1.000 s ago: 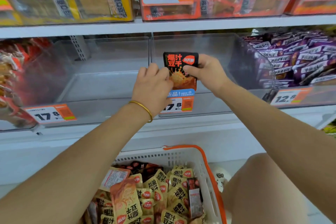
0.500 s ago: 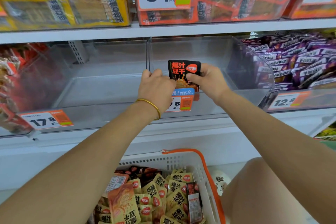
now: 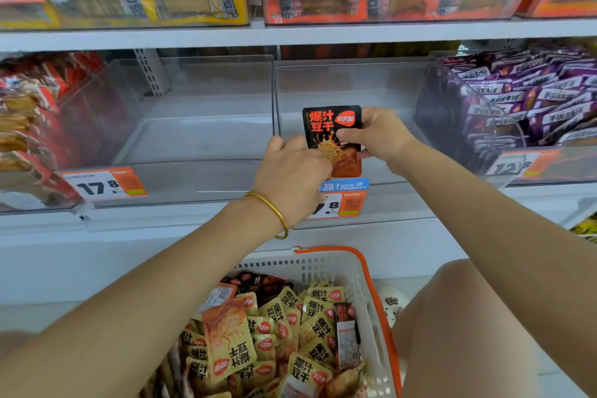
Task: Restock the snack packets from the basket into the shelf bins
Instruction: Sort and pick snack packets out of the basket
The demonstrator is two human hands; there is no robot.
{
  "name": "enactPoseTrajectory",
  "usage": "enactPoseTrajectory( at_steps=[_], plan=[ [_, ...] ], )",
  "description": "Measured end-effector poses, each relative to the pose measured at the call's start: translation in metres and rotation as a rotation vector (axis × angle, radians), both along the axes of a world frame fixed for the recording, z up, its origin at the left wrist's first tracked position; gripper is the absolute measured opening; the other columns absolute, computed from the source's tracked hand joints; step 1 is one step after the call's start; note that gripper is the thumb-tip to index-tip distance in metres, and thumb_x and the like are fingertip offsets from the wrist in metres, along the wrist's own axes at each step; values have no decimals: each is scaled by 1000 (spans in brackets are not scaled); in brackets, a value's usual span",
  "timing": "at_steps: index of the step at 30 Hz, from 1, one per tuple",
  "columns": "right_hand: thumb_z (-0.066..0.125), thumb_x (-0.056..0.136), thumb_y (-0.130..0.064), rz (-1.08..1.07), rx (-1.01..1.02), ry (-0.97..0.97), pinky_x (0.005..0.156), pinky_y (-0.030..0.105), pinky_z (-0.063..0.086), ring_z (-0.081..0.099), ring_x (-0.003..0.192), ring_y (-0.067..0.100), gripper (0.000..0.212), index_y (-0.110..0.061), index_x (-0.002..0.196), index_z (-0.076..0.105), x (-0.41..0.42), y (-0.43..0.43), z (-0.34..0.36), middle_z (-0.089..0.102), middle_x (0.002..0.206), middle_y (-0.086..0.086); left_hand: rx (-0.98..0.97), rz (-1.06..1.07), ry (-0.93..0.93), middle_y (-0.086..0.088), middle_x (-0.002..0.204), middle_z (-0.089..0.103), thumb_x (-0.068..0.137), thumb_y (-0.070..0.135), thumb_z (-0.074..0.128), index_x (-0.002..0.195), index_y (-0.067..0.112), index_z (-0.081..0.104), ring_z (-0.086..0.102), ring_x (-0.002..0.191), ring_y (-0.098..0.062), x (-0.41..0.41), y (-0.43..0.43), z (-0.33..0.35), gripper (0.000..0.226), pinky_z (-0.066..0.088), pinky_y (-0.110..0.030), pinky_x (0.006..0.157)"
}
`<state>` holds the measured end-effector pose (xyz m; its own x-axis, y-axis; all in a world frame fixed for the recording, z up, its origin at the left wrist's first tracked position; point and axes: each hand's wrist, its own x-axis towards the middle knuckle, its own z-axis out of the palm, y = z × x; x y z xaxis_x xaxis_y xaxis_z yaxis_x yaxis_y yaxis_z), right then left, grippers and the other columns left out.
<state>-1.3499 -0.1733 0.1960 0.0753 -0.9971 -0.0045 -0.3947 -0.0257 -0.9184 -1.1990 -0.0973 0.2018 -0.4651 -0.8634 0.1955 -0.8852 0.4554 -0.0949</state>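
A black snack packet point(image 3: 323, 126) with red lettering stands upright just above the front wall of the middle clear shelf bin point(image 3: 352, 81). My right hand point(image 3: 378, 136) pinches its right side, thumb across the front. My left hand point(image 3: 292, 178) is at its lower left edge with curled fingers touching it. Below, a white basket point(image 3: 326, 268) with an orange rim holds several yellow packets point(image 3: 268, 326) and a few black ones.
A second clear bin point(image 3: 200, 126) sits left of the middle one. The right bin holds purple packets point(image 3: 529, 97), the far-left bin red and orange ones point(image 3: 29, 113). Price tags hang on the bin fronts. An upper shelf carries boxed snacks. My knee point(image 3: 458, 326) is beside the basket.
Both hands have carried the black packet slightly to the right and lower, toward the middle bin's opening. My left hand has slid down to the packet's lower left corner.
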Motion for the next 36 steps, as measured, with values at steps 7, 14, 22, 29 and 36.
enactPoseTrajectory(
  at_steps=[7, 14, 22, 29, 36],
  plan=[
    [65, 87, -12, -93, 114, 18, 83, 36, 54, 61, 103, 24, 18, -16, 104, 60, 18, -30, -7, 65, 108, 7, 3, -70, 20, 10, 107, 58, 89, 33, 60, 103, 24, 61, 36, 111, -15, 0, 5, -3, 17, 21, -32, 86],
    [66, 86, -11, -101, 104, 72, 80, 38, 54, 59, 93, 24, 23, -11, 109, 63, 36, -57, -5, 64, 102, 10, -9, -57, 161, 12, 90, 43, 87, 31, 61, 94, 23, 56, 37, 102, -15, 19, -20, 4, 12, 9, -25, 71],
    [67, 85, -9, -69, 127, 107, 86, 42, 54, 61, 103, 28, 30, -12, 114, 61, 40, -55, 6, 65, 112, 13, -110, -243, 267, 12, 78, 43, 72, 24, 74, 78, 18, 62, 39, 86, -15, 28, -5, 4, 15, 8, -26, 66],
    [66, 87, -8, -166, 225, -24, 78, 34, 49, 58, 95, 23, 30, -9, 116, 60, 39, -52, -21, 64, 116, 13, -75, -207, 208, 6, 79, 58, 72, 27, 75, 80, 19, 66, 49, 91, -22, 24, 17, -14, 14, 13, -28, 70],
    [67, 86, -11, -202, 125, 33, 89, 45, 53, 63, 96, 27, 22, -7, 107, 63, 52, -71, -32, 66, 103, 13, -117, -289, 247, 3, 83, 63, 82, 58, 42, 79, 21, 69, 49, 90, -21, 41, -6, 3, 46, 30, -35, 79]
  ],
)
